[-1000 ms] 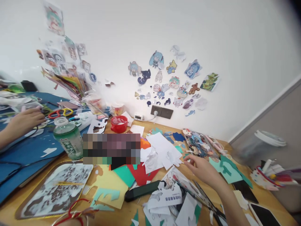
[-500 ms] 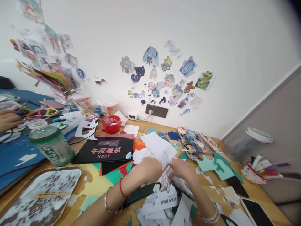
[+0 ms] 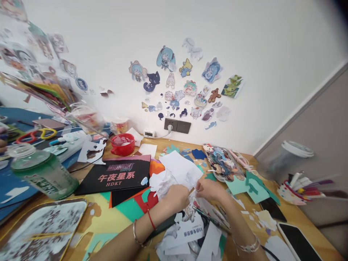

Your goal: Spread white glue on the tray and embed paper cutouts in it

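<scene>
My left hand (image 3: 178, 197) is closed, its fingertips turned down and away over the pile of paper scraps. Close on its right, my right hand (image 3: 210, 190) has its fingers bent together in a pinch. Whatever either of them grips is too small or hidden to make out. Beyond the fingers lie a white paper sheet (image 3: 176, 165) and crumpled white pieces (image 3: 161, 183). Below them is a printed paper cutout (image 3: 191, 208), with a dark pen (image 3: 209, 217) lying slantwise across it. Nearest me is a heap of paper offcuts (image 3: 185, 232), one with printed characters.
At left stand a green-tinted jar (image 3: 45, 174) and a smeared tray (image 3: 51, 224) with thin sticks. A red bowl (image 3: 123, 145) is behind the black folder (image 3: 116, 175). Right are a cutout-filled case (image 3: 221, 163), phone (image 3: 299, 241) and pen holder (image 3: 292, 194). Another person's hand (image 3: 2, 141) shows far left.
The view has swung slightly right, so things sit further left. My hands stay close together over the scraps, and the pen below them shows more plainly.
</scene>
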Available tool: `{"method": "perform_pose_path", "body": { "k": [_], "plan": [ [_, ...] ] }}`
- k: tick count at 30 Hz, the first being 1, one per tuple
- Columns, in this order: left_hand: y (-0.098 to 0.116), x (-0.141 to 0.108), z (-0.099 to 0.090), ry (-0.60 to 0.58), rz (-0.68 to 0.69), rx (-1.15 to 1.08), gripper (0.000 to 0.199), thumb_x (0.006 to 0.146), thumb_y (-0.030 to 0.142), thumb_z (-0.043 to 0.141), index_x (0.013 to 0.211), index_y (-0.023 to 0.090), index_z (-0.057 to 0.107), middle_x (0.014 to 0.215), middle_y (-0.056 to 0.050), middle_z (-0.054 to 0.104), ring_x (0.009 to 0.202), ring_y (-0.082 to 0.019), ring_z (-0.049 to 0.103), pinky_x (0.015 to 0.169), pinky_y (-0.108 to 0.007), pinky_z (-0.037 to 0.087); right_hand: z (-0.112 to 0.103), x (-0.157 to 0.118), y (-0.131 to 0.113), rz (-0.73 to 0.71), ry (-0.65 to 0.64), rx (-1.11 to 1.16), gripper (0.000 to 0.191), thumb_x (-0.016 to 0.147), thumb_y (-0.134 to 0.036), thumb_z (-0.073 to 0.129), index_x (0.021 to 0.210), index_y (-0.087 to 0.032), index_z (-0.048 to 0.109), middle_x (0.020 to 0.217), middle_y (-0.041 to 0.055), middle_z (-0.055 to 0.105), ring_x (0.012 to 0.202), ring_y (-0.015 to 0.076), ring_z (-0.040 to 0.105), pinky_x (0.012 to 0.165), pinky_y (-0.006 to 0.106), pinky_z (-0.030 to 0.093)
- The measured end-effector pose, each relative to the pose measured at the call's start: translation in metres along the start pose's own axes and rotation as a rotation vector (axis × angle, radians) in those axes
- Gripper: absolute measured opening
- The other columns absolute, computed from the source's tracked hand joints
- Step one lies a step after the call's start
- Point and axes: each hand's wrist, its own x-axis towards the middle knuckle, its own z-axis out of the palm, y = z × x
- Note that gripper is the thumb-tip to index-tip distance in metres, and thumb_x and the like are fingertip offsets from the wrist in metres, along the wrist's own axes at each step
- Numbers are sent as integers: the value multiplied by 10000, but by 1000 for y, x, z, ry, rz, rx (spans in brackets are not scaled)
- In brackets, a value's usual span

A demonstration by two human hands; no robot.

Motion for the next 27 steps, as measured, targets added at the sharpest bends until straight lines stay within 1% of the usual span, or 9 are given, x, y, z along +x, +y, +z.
{"method": "perform_pose_path", "body": {
  "k": [2, 4, 9, 12, 15, 19, 22, 24, 27],
  "plan": [
    [-3, 2, -3, 50, 7, 1, 222, 873, 314, 500, 942, 123, 590, 912, -47, 630, 824, -158, 606, 759, -364, 497, -5, 0, 6, -5, 64, 50, 262, 878, -352, 513, 1039, -149, 553, 949, 43, 589, 784, 146, 578, 704, 329, 495],
    [-7, 3, -8, 116, 3, -2, 218, 882, 294, 475, 943, 114, 583, 877, -58, 640, 804, -167, 614, 745, -356, 487, -9, 0, 11, -23, 123, 95, 275, 872, -355, 522, 1048, -146, 549, 914, 35, 590, 755, 140, 575, 693, 328, 490],
    [-17, 5, -22, 284, -14, -33, 179, 871, 232, 408, 919, 148, 559, 791, -107, 673, 744, -233, 647, 647, -302, 434, -17, 1, 17, -67, 330, 169, 178, 866, -301, 519, 895, -142, 593, 793, 10, 587, 732, 142, 561, 702, 322, 451],
    [-21, 4, -28, 375, -30, -73, 172, 874, 233, 377, 906, 179, 537, 746, -74, 671, 703, -233, 647, 587, -272, 392, -22, 1, 15, -93, 496, 206, 144, 857, -263, 499, 853, -178, 614, 820, 26, 583, 783, 166, 555, 727, 310, 417],
    [-23, 2, -32, 453, -37, -133, 173, 882, 254, 358, 913, 196, 518, 698, -38, 648, 661, -211, 633, 544, -247, 346, -25, -2, 11, -118, 659, 245, 175, 865, -274, 463, 852, -202, 622, 872, 40, 568, 802, 182, 549, 711, 295, 400],
    [-25, 0, -34, 528, -9, -224, 181, 851, 268, 419, 991, 193, 507, 677, -14, 613, 631, -184, 590, 543, -239, 316, -25, -8, 2, -166, 845, 294, 195, 883, -284, 439, 886, -214, 621, 889, 44, 548, 838, 190, 538, 754, 300, 400],
    [-25, 1, -36, 562, 47, -305, 162, 856, 275, 420, 830, 191, 556, 721, -22, 605, 676, -168, 562, 591, -240, 329, -25, -12, -4, -219, 934, 318, 206, 893, -286, 428, 908, -220, 623, 894, 49, 545, 874, 195, 531, 799, 311, 400],
    [-27, 2, -37, 584, 71, -372, 251, 874, 268, 382, 696, 182, 536, 704, -19, 586, 678, -155, 537, 617, -237, 334, -27, -15, -8, -254, 970, 331, 209, 897, -274, 414, 936, -221, 612, 918, 55, 553, 899, 199, 528, 804, 315, 407],
    [-31, 3, -41, 634, 63, -486, 314, 883, 283, 348, 618, 178, 479, 624, 4, 516, 625, -139, 479, 599, -231, 317, -30, -19, -9, -274, 1004, 347, 224, 889, -262, 413, 1050, -211, 560, 979, 70, 559, 917, 209, 523, 789, 324, 422]
  ]
}}
